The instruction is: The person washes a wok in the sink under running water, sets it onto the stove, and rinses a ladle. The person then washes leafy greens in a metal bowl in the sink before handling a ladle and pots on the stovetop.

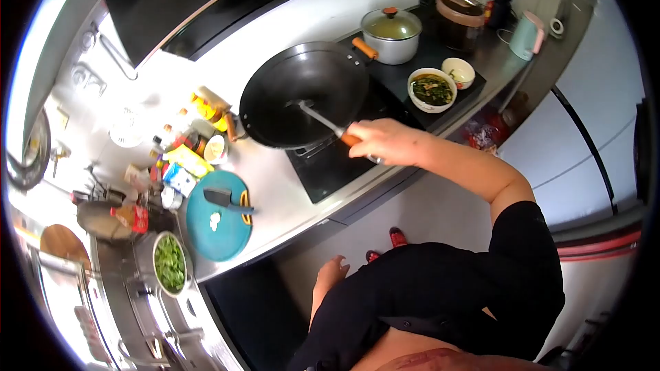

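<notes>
My right hand (385,142) is wrapped round the wooden handle of a metal spatula (322,119), whose head rests inside a large black wok (309,82). The wok sits on the black stove (330,174) and holds no food that I can make out. Low at my side hangs my left hand (333,271), its fingers apart and nothing in it. To the left of the wok, a cleaver (220,198) and some small white pieces (215,220) lie on a round teal cutting board (206,240).
Beyond the wok stand a lidded pot (397,48), a bowl of cooked greens (432,91) and a smaller bowl (459,73). A kettle (527,36) is at the far right. Leafy greens (170,262) fill a bowl by the sink. Bottles and packets (187,162) crowd the wall.
</notes>
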`<action>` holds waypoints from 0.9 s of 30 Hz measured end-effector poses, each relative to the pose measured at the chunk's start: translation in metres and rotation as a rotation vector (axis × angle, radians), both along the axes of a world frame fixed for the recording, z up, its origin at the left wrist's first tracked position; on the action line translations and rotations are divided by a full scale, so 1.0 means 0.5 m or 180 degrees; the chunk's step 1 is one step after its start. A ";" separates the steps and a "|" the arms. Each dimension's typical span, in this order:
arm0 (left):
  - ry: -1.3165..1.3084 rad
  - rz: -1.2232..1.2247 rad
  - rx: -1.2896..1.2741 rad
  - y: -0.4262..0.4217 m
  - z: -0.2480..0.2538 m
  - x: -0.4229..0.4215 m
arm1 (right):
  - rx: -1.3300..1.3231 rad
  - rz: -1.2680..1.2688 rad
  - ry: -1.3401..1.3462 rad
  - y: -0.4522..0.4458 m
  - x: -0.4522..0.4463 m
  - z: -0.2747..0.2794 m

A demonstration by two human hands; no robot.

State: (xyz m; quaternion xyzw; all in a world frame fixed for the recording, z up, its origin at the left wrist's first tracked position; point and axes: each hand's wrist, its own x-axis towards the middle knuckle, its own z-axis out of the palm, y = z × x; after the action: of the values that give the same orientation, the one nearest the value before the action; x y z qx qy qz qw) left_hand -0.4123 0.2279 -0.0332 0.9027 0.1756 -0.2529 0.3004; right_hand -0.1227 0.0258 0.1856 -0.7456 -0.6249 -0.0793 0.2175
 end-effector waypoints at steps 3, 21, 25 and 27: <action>-0.0042 -0.0123 -0.0034 0.003 -0.005 0.017 | -0.0183 0.0104 -0.0080 0.016 -0.020 0.016; 0.0092 0.0768 0.0308 -0.129 -0.055 0.164 | -0.0378 -0.2748 -0.0136 -0.206 0.685 0.033; 0.0259 0.1092 0.0297 -0.271 -0.083 0.278 | -0.0544 -0.2251 -0.0464 -0.178 0.839 -0.020; -0.0057 0.1295 -0.0352 -0.342 -0.102 0.330 | -0.0513 -0.1748 -0.0223 -0.162 0.911 -0.051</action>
State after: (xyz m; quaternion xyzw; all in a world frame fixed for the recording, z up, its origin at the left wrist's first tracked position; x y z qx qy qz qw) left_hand -0.2474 0.0567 -0.0841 0.8330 0.3375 -0.1883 0.3958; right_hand 0.3327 -0.0551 0.1602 -0.8986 -0.4110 -0.1110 0.1063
